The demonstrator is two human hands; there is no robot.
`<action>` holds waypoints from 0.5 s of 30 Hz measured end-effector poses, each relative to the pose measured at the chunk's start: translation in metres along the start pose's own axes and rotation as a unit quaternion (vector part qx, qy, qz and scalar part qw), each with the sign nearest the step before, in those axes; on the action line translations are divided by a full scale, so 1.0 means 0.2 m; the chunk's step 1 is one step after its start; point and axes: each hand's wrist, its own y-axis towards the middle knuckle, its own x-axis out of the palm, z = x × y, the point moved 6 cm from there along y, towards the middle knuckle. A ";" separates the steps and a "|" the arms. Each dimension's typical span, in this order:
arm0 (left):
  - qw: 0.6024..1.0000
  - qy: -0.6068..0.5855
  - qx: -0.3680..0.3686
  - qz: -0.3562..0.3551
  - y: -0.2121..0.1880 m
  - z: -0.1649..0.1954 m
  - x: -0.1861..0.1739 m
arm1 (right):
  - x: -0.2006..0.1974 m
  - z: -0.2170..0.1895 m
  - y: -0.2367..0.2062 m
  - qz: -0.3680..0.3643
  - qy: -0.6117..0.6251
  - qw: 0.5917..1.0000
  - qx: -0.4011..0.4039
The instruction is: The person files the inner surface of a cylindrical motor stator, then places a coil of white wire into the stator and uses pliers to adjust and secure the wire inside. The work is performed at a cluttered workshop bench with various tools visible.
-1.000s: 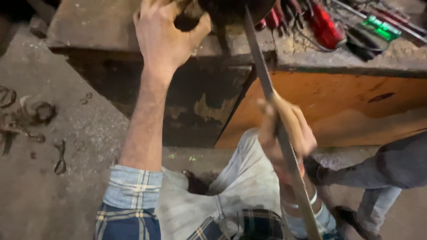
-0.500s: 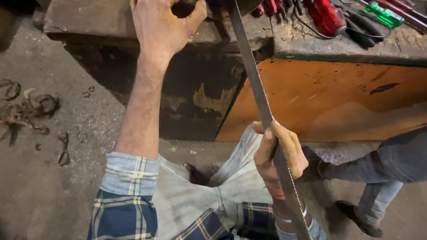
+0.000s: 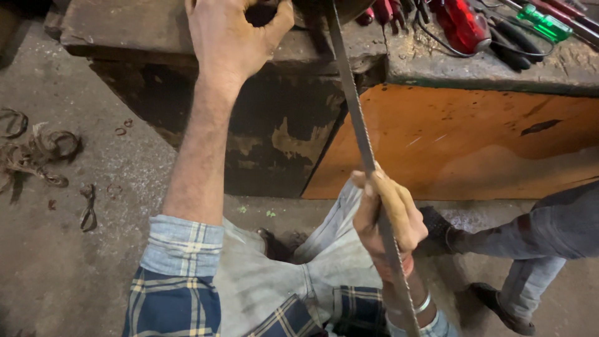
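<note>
Right hand (image 3: 388, 215) lower now before worn workbench (image 3: 187, 31), dusty concrete floor (image 3: 75, 262).

A red tool (image 3: 462, 25), a green-handled screwdriver (image 3: 546, 22) and dark pliers (image 3: 508, 50) lie on the worn bench top (image 3: 486, 65) — up and right of the right hand. Rusty wire scraps (image 3: 37, 153) litter the concrete floor (image 3: 62, 249) far left of the left forearm — another person's trouser leg (image 3: 536, 231) and shoe (image 3: 502, 309) sit just right of the right hand.

A single head-worn camera is looking steeply down and slightly forward from just above the person's own arms. It is sitting close, so the left hand (image 3: 234, 40) at the bench (image 3: 437, 62) edge is filling the top, the right hand (image 3: 390, 215) is near the middle, and the concrete floor (image 3: 56, 249) is lying below.
</note>
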 end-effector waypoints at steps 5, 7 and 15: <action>1.000 0.009 -0.001 -0.008 0.01 0.03 -0.02 | 0.06 0.10 0.12 -0.009 -0.002 0.999 -0.038; 1.000 0.017 0.000 0.002 0.02 0.04 -0.03 | 0.09 0.11 0.17 -0.004 -0.025 1.000 -0.017; 0.999 -0.005 -0.035 -0.014 0.04 0.05 -0.05 | 0.50 0.28 0.65 0.041 0.035 0.996 -0.072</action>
